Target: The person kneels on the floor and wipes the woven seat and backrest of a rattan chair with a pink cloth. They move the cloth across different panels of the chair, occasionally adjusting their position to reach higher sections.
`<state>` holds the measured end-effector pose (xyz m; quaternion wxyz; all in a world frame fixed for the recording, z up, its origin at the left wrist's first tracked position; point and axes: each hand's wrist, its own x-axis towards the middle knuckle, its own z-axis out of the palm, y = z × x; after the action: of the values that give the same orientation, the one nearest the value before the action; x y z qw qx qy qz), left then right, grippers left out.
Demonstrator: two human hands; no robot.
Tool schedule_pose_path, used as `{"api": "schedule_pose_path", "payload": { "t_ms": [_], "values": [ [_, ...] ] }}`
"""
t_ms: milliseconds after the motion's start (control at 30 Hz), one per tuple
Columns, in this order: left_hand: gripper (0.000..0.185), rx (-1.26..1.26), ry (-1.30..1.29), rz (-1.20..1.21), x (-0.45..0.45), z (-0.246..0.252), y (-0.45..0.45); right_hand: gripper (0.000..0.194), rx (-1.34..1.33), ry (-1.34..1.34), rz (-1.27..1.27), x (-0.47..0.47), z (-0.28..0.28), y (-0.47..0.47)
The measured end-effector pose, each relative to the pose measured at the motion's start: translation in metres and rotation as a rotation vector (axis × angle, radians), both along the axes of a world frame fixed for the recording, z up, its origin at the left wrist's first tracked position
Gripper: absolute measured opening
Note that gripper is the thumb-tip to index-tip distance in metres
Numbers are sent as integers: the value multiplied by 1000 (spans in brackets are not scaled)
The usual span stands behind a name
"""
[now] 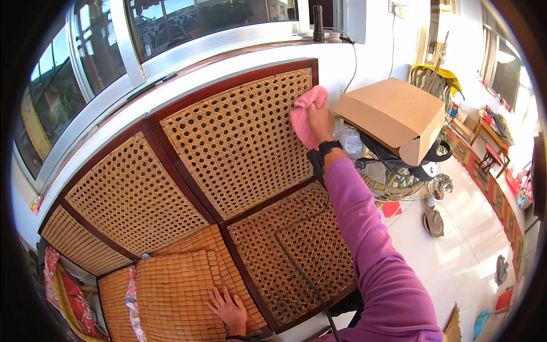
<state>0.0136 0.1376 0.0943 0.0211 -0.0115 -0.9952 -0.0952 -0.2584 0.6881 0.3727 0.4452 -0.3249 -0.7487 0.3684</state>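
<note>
My right hand (321, 122) grips a pink cloth (304, 124) against the right edge of a woven cane backrest panel (239, 141) in a dark red wooden frame. My left hand (229, 308) rests with its fingers spread on a bamboo-tile mat (175, 295), which lies over the seat at the lower left. Between the hands is a bare woven cane seat panel (295, 252), crossed by a thin black cable (305, 278). A dark band sits on my right wrist.
Right of the backrest, a cardboard box (391, 113) sits over a black appliance with a handle and a clear plastic bag (351, 139). A black flashlight (318, 23) stands on the windowsill. Farther right are a potted plant (442, 184) and a patterned rug (491, 188).
</note>
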Motion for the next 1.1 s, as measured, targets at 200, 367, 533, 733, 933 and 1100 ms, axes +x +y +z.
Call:
{"api": "schedule_pose_path", "payload": {
  "t_ms": [200,367,533,733,933,1100],
  "values": [
    [55,-45,16,-11,-1,-1,-1,49,21,179,151,2,5,-8],
    [56,-99,10,-20,-1,-4,-2,51,161,204,-89,-21,23,-22],
    [57,-128,64,-65,0,-10,-5,55,143,267,-138,-29,-22,-30],
    [59,-185,33,-53,-2,-12,-6,54,128,352,-153,-38,-34,-25],
    [58,-211,0,-42,-3,-12,-6,56,57,247,-43,-23,-57,-18],
    [58,-210,20,-53,-2,-10,-5,57,-56,129,-72,-5,-120,-34]
  ]
}}
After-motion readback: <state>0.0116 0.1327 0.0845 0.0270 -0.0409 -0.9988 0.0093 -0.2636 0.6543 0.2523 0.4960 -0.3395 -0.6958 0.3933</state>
